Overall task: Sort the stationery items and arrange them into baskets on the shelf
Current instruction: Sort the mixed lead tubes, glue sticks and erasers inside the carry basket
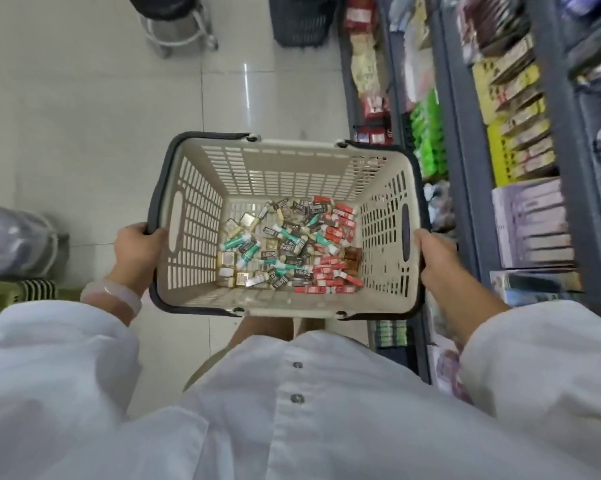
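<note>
A beige slotted basket [202,216] hangs at the centre of the view with its long axis running 9 to 3 o'clock, its floor strewn with small stationery packets [288,247]: red boxes massed toward 3 o'clock, green tubes and gold and dark packs toward 9. The left hand [138,251] grips the rim at 9 o'clock and the right hand [437,261] curls round the rim at 3. The shelf [465,161] at 2 o'clock is blurred, its goods unreadable.

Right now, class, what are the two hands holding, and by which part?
Both hold the beige basket by its side rims: the left hand grips the left rim, the right hand the right rim.
</note>
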The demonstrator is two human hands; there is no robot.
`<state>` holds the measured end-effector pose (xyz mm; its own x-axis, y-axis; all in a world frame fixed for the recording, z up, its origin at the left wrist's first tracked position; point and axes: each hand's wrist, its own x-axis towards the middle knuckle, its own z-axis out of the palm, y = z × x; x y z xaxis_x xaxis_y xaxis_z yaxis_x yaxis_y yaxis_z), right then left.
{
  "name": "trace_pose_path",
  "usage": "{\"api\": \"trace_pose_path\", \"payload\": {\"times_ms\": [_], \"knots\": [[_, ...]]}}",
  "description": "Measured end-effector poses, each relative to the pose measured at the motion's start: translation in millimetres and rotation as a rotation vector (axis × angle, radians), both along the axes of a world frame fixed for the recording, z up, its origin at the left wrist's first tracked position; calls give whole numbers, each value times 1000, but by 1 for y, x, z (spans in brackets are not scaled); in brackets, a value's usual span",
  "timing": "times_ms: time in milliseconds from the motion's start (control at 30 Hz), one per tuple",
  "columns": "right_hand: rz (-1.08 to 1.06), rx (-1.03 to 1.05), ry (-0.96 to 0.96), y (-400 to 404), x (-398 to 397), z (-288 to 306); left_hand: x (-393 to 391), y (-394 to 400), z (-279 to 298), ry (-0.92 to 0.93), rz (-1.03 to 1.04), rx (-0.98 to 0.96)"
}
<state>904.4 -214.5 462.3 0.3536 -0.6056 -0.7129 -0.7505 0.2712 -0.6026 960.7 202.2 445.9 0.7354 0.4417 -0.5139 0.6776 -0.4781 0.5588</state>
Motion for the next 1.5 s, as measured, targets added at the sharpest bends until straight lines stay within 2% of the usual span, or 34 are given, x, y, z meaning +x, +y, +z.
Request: {"api": "trace_pose_path", "payload": {"times_ms": [233,500,733,867,1100,1300,1500], "knots": [[8,-22,6,2,205,4,190,-3,-5,-12,40,-43],[-86,13,-4,-2,398,16,419,-13,14,-21,-71,-41],[-143,60,70,-24,543,-5,612,-48,10,-21,-193,-3],[-252,54,81,-26,611,8,712,-63,20,-16,-286,31],[-457,66,56,-10,711,9,896,-93,17,-50,-579,84],[-801,103,65,33,766,-1,1036,-129,18,-33,-855,81],[-1101,143,-44,59,801,1,1131,-185,36,-7,-1130,130]]}}
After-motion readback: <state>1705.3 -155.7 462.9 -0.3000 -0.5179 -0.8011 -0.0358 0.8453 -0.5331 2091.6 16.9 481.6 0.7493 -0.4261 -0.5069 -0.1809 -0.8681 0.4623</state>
